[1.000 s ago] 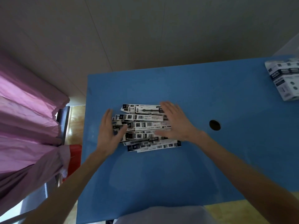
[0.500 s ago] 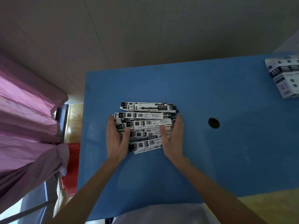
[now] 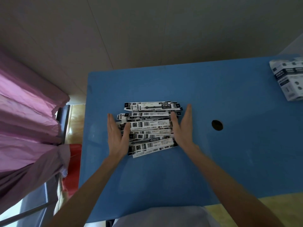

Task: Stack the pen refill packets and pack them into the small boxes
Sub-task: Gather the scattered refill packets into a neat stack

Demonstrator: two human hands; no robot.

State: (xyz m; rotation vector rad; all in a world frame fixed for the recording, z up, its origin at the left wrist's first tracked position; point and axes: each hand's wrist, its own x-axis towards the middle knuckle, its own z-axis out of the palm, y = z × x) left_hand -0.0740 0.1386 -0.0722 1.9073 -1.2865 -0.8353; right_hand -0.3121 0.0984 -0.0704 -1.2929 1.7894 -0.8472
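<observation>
A blue table (image 3: 213, 161) fills the middle, a dark round hole (image 3: 217, 125) in its top; left of the table hangs a pink curtain (image 3: 27, 122); a red object (image 3: 73, 167) sits just beside the table's left edge; beige wall panels (image 3: 147, 30) rise behind the table.

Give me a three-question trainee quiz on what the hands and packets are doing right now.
1. True or false: the pen refill packets are already in a neat, squared stack.
2. Where do the left hand and right hand sit relative to the pile? A) both on top B) one at each end C) both off the blue table
3. Fill in: the small boxes lie at the table's far ____ corner.

Key: 1 false, they are fanned unevenly; 2 B; 3 right.
</observation>
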